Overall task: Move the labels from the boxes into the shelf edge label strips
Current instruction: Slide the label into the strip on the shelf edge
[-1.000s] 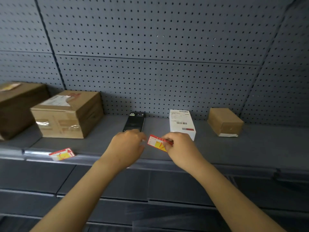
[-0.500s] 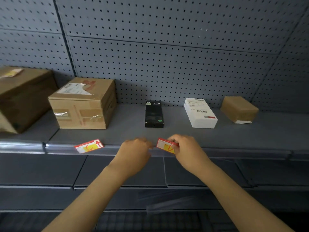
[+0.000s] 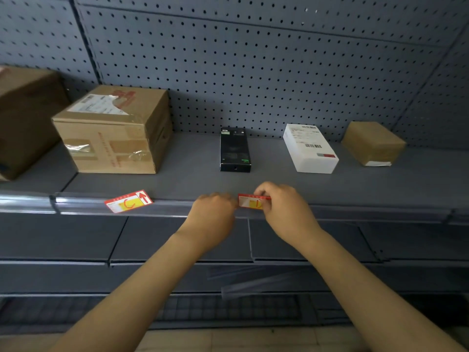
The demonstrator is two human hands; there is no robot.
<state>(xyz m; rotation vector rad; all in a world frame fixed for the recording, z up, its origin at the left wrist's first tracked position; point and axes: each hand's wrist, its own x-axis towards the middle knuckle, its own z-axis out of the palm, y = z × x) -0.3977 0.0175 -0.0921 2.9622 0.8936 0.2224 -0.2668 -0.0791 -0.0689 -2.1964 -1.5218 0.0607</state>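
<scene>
- The red-and-yellow label (image 3: pixel 253 201) is lying with its long axis along the shelf edge label strip (image 3: pixel 355 210), right at the strip's upper lip, directly in front of the black box (image 3: pixel 235 149).
- The right hand (image 3: pixel 284 208) is pinching the label's right end; the left hand (image 3: pixel 213 214) is curling closed at its left end, fingertips touching or just beside it, and I cannot tell whether it is gripping.
- Both hands are equally near; I judge the coming move is pressing the label down into the strip's channel.
- A second label (image 3: pixel 129 201) is sitting tilted at the strip, to the left, below the cardboard box (image 3: pixel 114 130).
- Writing: that label is showing a red arrow and a red curved mark; the white box (image 3: pixel 310 148) is carrying a barcode; the small print is unreadable.
</scene>
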